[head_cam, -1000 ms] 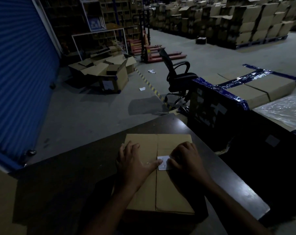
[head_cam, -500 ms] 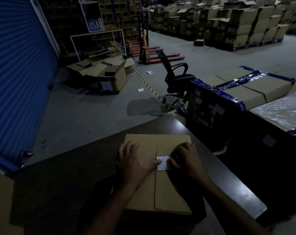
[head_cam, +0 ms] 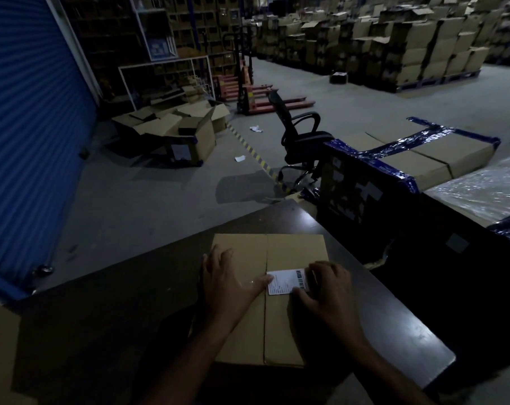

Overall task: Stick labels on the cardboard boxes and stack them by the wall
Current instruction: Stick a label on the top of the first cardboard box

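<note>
A: Sliding right since a second ago, the right hand (head_cam: 328,290) has uncovered more of the label (head_cam: 287,282), and its barcode strip now shows.

B: And the left hand (head_cam: 228,280)?

A: Same spot as before. It lies flat on the left flap of the cardboard box (head_cam: 294,249), fingers (head_cam: 215,258) spread and relaxed, thumb stretched out so its tip touches the label's left edge.

B: Is the right hand gripping anything?

A: Doesn't look like it. Its fingers are bent at the knuckles and press on the label's right end, with the thumb at the lower right corner. It's dim down there, so I can't say for certain whether the corner is pinched or only pressed.

B: Where's the label sitting?

A: Flat on top of the box, just right of the centre seam, a little nearer the far edge than the near one.

B: And the box itself?

A: Closed, resting on the dark worktop (head_cam: 394,331) right in front of the person. Beyond it there's a black office chair (head_cam: 302,141), a red pallet jack (head_cam: 262,97), opened cartons (head_cam: 189,133) by the blue roller shutter (head_cam: 28,141), and pallets of stacked boxes (head_cam: 408,45) at the far side.
</note>
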Motion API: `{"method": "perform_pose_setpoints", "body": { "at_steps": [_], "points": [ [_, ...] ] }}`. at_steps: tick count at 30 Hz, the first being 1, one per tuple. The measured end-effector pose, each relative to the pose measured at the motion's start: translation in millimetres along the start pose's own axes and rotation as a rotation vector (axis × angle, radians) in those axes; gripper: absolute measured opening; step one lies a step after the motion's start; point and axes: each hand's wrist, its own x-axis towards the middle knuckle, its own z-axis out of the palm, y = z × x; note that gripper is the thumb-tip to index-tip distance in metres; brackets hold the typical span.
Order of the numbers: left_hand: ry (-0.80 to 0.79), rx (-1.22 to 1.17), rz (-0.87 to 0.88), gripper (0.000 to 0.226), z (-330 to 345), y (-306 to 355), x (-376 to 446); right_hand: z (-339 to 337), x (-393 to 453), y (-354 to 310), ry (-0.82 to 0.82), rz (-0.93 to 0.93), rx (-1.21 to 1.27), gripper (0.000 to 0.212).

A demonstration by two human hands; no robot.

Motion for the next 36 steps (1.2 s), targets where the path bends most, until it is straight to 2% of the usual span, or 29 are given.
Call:
{"method": "perform_pose_setpoints", "body": {
  "at_steps": [5, 9, 11, 17, 24, 29, 33, 36],
  "points": [
    [-0.016, 0.035, -0.092, 0.105, -5.8, -6.9, -17.0, -7.3, 24.1, 9.5, -0.133, -0.039, 0.053, 0.036],
    [0.044, 0.046, -0.106, 0.106, -7.0, -14.4, -27.4, -6.4, 36.8, 15.8, -0.201, -0.112, 0.013, 0.054],
    [0.029, 0.061, -0.084, 0.108, -5.9, -14.9, -24.9, -3.0, 39.3, 16.7, -0.228, -0.149, -0.035, 0.055],
    [0.017, 0.107, 0.019, 0.107, -1.5, -1.5, -4.7, -2.7, 41.1, 16.5, -0.249, -0.124, -0.053, 0.056],
    [0.005, 0.170, 0.024, 0.107, 3.5, -1.2, -1.5, -1.9, 44.1, 10.3, -0.278, -0.089, -0.087, 0.060],
    [0.026, 0.173, 0.027, 0.106, 3.7, 0.4, -2.9, -1.0, 52.1, 6.1, -0.301, -0.045, -0.080, 0.041],
    [0.031, 0.191, 0.029, 0.108, 3.6, -0.8, -3.0, 1.5, 50.9, 8.8, -0.257, -0.058, -0.041, 0.052],
    [0.025, 0.180, 0.031, 0.112, 4.0, -0.5, -2.7, 1.9, 49.7, 12.3, -0.237, -0.070, -0.017, 0.041]
  ]
}}
